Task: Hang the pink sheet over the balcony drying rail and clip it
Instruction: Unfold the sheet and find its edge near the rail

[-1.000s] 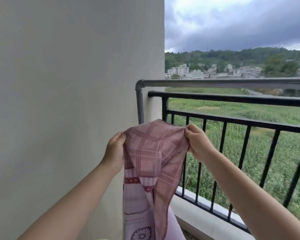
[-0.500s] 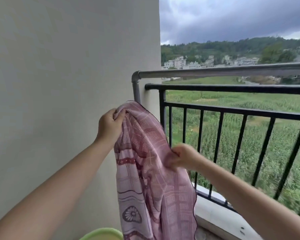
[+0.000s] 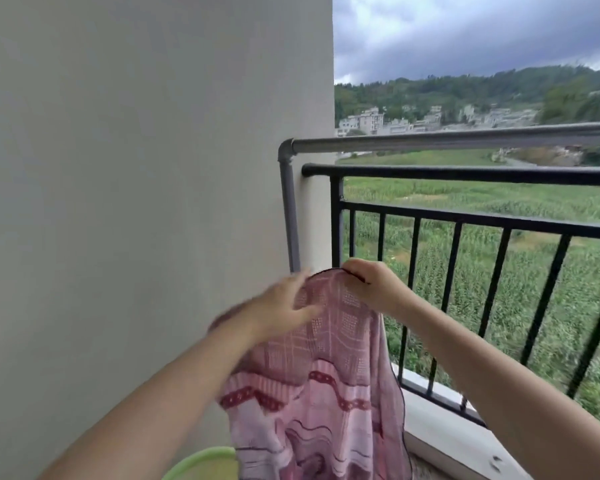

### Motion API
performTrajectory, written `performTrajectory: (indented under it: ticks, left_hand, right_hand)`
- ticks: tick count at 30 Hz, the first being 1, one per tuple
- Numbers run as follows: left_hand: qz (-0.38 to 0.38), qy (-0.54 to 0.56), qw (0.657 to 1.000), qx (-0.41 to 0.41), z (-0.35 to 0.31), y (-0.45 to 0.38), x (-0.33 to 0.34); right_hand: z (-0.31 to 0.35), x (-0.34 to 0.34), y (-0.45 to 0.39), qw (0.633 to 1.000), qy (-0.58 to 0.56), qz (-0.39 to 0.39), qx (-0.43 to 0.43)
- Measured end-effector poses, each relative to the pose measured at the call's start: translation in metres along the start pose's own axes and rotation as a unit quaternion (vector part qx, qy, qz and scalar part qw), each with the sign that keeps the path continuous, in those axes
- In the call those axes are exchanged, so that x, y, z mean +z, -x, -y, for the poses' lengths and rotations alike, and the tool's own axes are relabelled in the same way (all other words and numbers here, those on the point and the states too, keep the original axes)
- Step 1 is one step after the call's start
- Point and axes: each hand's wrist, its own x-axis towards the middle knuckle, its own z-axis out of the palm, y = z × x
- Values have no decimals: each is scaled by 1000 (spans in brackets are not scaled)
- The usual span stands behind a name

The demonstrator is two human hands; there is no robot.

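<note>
The pink patterned sheet (image 3: pixel 329 375) hangs in folds in front of me, below the level of the rails. My right hand (image 3: pixel 371 284) pinches its dark-edged top hem. My left hand (image 3: pixel 281 306), blurred by motion, lies against the sheet's upper left part with fingers spread; its grip is unclear. The grey drying rail (image 3: pixel 447 140) runs horizontally above both hands, bending down into a grey post (image 3: pixel 290 216) by the wall. No clip is visible.
A black balcony railing (image 3: pixel 465 174) with vertical bars stands just behind the grey rail, over a white ledge (image 3: pixel 440 431). A plain wall (image 3: pixel 136 202) fills the left. A green basin rim (image 3: pixel 201 462) shows at the bottom, under the sheet.
My right hand has moved up from the sheet's middle to its top hem. My left hand has slid down and right along the cloth. The sheet's top now sits lower.
</note>
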Motion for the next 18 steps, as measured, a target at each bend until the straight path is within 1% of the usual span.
performTrajectory:
  ticks: [1, 2, 3, 4, 5, 6, 8, 9, 11, 13, 15, 16, 17, 18]
  left_hand:
    - [0, 80, 997, 18, -10, -2, 9]
    - [-31, 143, 989, 14, -18, -4, 14]
    - [-71, 188, 980, 9, -21, -6, 14]
    - [-105, 207, 973, 10, -22, -8, 12]
    - [-125, 221, 967, 21, -22, -10, 10]
    - [-133, 221, 965, 40, -24, -10, 6]
    - [-154, 205, 964, 71, -26, -9, -1]
    - [-176, 206, 960, 73, -26, -10, -4]
    - [-229, 214, 948, 58, -26, -9, -12]
    - [-272, 221, 936, 38, -22, -9, -20]
    - [-287, 169, 943, 3, -13, -9, -25]
    - [-285, 96, 953, -35, -7, -10, -27]
    - [-269, -14, 958, -93, 1, -10, -30]
    - [-233, -134, 951, -153, 7, -9, -33]
  right_hand:
    - [9, -6, -3, 1000, -3, -10, -16]
    - [14, -13, -3, 999, -8, -22, -22]
    - [16, -19, -2, 999, -14, -30, -17]
    - [13, -23, 0, 999, -22, -26, 1]
    - [10, -24, 6, 999, -23, -2, 31]
    - [5, -21, 13, 997, 1, 46, 69]
    - [-16, 1, 28, 975, 93, 151, 133]
    - [-31, 17, 35, 963, 130, 186, 147]
    - [-63, 47, 55, 953, 161, 189, 175]
    - [-94, 69, 75, 948, 119, 168, 242]
    - [-111, 79, 82, 947, 20, 104, 303]
    - [-113, 77, 79, 945, -22, 55, 321]
    - [-111, 71, 70, 942, -59, 6, 329]
    - [-103, 61, 60, 942, -85, -30, 324]
